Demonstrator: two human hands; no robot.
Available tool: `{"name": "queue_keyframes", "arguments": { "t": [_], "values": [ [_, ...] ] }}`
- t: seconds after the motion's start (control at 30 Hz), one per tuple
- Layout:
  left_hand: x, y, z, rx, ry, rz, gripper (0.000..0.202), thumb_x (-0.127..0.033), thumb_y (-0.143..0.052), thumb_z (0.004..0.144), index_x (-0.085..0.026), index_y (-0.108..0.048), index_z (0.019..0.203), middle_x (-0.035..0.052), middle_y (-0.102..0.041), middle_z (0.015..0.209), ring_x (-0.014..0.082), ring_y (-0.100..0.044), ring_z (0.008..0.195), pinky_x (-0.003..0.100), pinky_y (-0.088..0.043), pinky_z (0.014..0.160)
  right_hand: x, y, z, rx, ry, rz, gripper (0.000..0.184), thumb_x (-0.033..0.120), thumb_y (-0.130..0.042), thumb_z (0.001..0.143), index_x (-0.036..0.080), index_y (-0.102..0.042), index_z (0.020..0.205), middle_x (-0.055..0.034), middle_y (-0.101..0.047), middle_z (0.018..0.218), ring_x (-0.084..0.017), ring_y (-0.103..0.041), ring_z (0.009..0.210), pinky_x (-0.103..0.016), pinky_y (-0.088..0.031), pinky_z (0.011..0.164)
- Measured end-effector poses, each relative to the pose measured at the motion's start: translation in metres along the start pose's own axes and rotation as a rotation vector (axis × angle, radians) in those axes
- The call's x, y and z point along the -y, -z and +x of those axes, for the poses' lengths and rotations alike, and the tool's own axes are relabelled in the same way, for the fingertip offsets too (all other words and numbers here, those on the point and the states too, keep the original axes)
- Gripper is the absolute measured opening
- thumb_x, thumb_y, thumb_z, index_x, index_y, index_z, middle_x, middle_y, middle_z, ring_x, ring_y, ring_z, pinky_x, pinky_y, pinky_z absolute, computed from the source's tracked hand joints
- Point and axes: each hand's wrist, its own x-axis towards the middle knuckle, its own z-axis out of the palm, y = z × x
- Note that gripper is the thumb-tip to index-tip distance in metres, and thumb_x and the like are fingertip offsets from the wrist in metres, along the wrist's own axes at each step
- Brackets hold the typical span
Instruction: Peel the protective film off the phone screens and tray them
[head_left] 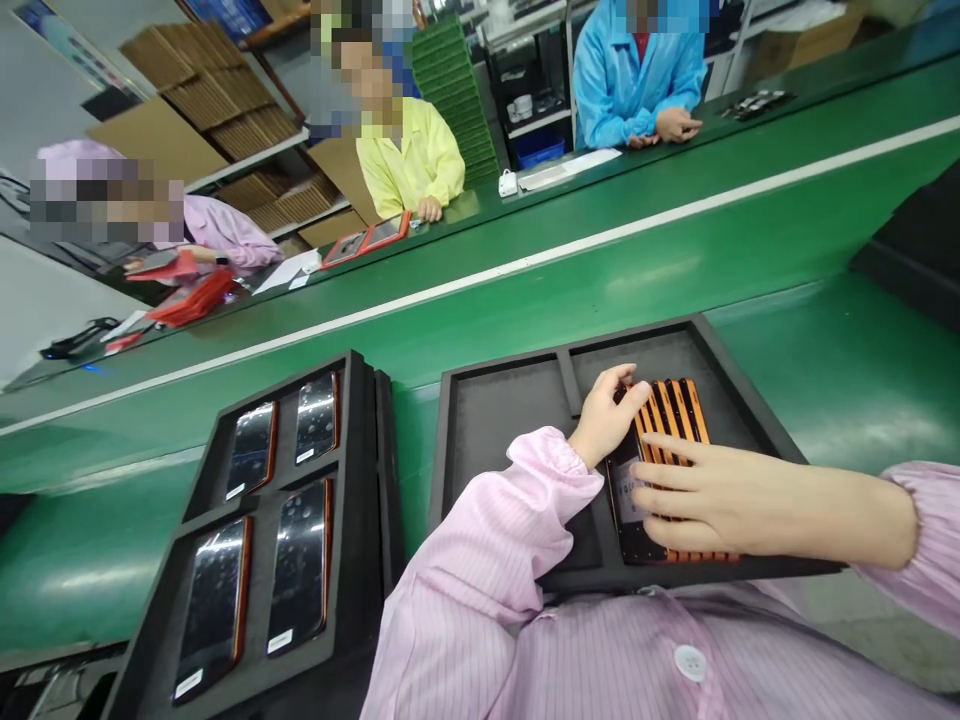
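A row of phones with orange side frames (679,405) stands on edge, packed together in the right part of a black foam tray (495,410). The leftmost one, a dark phone (626,500), has its broad face turned to the left. My left hand (609,412) is at the far end of the row, its thumb and fingers around the far upper corner of the leftmost phone; part of that grip is hidden. Across the near half of the row lies my right hand (712,495), fingers stretched out and spread, touching the phones from above and covering several of them.
Left of me, stacked black foam trays (358,560) have dark phones (300,560) lying in the top one's compartments. A green work surface (600,280) with a white line runs across. Beyond it sit three people, with red trays (367,240) and papers (570,170) before them.
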Motion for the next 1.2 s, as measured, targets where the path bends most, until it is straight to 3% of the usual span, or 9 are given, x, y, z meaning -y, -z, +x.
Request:
{"name": "queue_keyframes", "arguments": {
  "t": [0.1, 0.2, 0.3, 0.43, 0.57, 0.67, 0.8, 1.0, 1.2],
  "values": [
    [-0.012, 0.008, 0.008, 0.001, -0.080, -0.071, 0.022, -0.040, -0.065, 0.079, -0.019, -0.066, 0.083, 0.0076, -0.067, 0.104, 0.0234, -0.057, 0.109, 0.035, -0.042, 0.098, -0.009, 0.024, 0.006, 0.063, 0.046, 0.116, 0.023, 0.020, -0.053, 0.084, 0.025, -0.063, 0.104, -0.0057, -0.068, 0.107, -0.024, -0.061, 0.108, -0.050, -0.040, 0.105],
    [-0.024, 0.008, 0.010, -0.001, -0.130, -0.151, 0.054, -0.067, -0.042, 0.083, -0.018, -0.065, 0.077, 0.0082, -0.069, 0.089, 0.0232, -0.063, 0.093, 0.037, -0.048, 0.088, -0.014, 0.038, 0.010, -0.237, -0.344, 0.411, 0.043, 0.040, -0.077, 0.065, 0.025, -0.060, 0.101, -0.0075, -0.067, 0.106, -0.029, -0.063, 0.104, -0.045, -0.049, 0.097],
    [-0.029, -0.002, -0.003, -0.038, -0.195, -0.212, 0.068, -0.081, -0.038, 0.075, -0.018, -0.061, 0.077, 0.0072, -0.067, 0.080, 0.0233, -0.064, 0.082, 0.038, -0.050, 0.082, -0.014, 0.035, 0.011, -0.524, -0.600, 0.576, 0.069, 0.054, -0.081, 0.059, 0.023, -0.049, 0.112, -0.0096, -0.064, 0.113, -0.029, -0.064, 0.102, -0.041, -0.056, 0.086],
    [-0.027, -0.016, -0.032, -0.063, -0.311, -0.259, 0.074, -0.083, -0.053, 0.065, -0.019, -0.056, 0.102, 0.0096, -0.067, 0.101, 0.0266, -0.063, 0.097, 0.038, -0.049, 0.090, -0.002, 0.018, 0.010, -0.784, -0.677, 0.867, 0.086, 0.061, -0.084, 0.053, 0.025, -0.038, 0.117, -0.0116, -0.060, 0.122, -0.028, -0.062, 0.109, -0.037, -0.056, 0.087],
    [-0.015, -0.011, -0.053, 0.147, -0.410, -0.234, 0.101, -0.078, -0.068, 0.057, -0.020, -0.033, 0.132, 0.0175, -0.052, 0.129, 0.0318, -0.054, 0.119, 0.043, -0.042, 0.105, 0.018, 0.000, 0.005, -0.859, -0.741, 0.916, 0.082, 0.049, -0.087, 0.055, 0.026, -0.037, 0.116, -0.0117, -0.059, 0.121, -0.027, -0.063, 0.107, -0.035, -0.057, 0.085],
    [0.000, -0.002, -0.061, 0.171, -0.428, -0.138, 0.116, -0.076, -0.074, 0.048, -0.022, -0.023, 0.137, 0.0197, -0.042, 0.137, 0.0345, -0.047, 0.127, 0.047, -0.035, 0.111, 0.027, -0.015, 0.000, -0.823, -0.670, 0.854, 0.074, 0.055, -0.081, 0.064, 0.026, -0.039, 0.118, -0.0121, -0.058, 0.119, -0.028, -0.062, 0.107, -0.038, -0.057, 0.085],
    [0.014, 0.007, -0.070, 0.156, -0.513, -0.006, 0.107, -0.073, -0.075, 0.052, -0.024, -0.027, 0.134, 0.0145, -0.051, 0.120, 0.0312, -0.056, 0.114, 0.048, -0.042, 0.103, 0.032, -0.031, -0.006, -0.857, -0.488, 0.615, 0.072, 0.069, -0.069, 0.071, 0.025, -0.042, 0.121, -0.0140, -0.053, 0.121, -0.032, -0.056, 0.115, -0.045, -0.051, 0.095],
    [0.007, 0.008, -0.074, 0.181, -0.803, 0.164, 0.081, -0.069, -0.072, 0.061, -0.027, -0.040, 0.123, 0.0086, -0.053, 0.102, 0.0259, -0.061, 0.093, 0.042, -0.054, 0.083, 0.041, -0.036, -0.010, -0.868, -0.362, 0.446, 0.053, 0.064, -0.058, 0.083, 0.029, -0.042, 0.119, -0.0080, -0.051, 0.104, -0.026, -0.057, 0.105, -0.038, -0.053, 0.089],
    [0.004, 0.004, -0.077, 0.122, -0.882, 0.202, 0.075, -0.069, -0.069, 0.064, -0.030, -0.041, 0.121, 0.0062, -0.056, 0.098, 0.0237, -0.062, 0.087, 0.040, -0.053, 0.079, 0.044, -0.033, -0.016, -0.808, -0.316, 0.433, 0.052, 0.065, -0.053, 0.085, 0.031, -0.038, 0.121, -0.0074, -0.049, 0.103, -0.026, -0.054, 0.105, -0.041, -0.050, 0.093]
  ]
}}
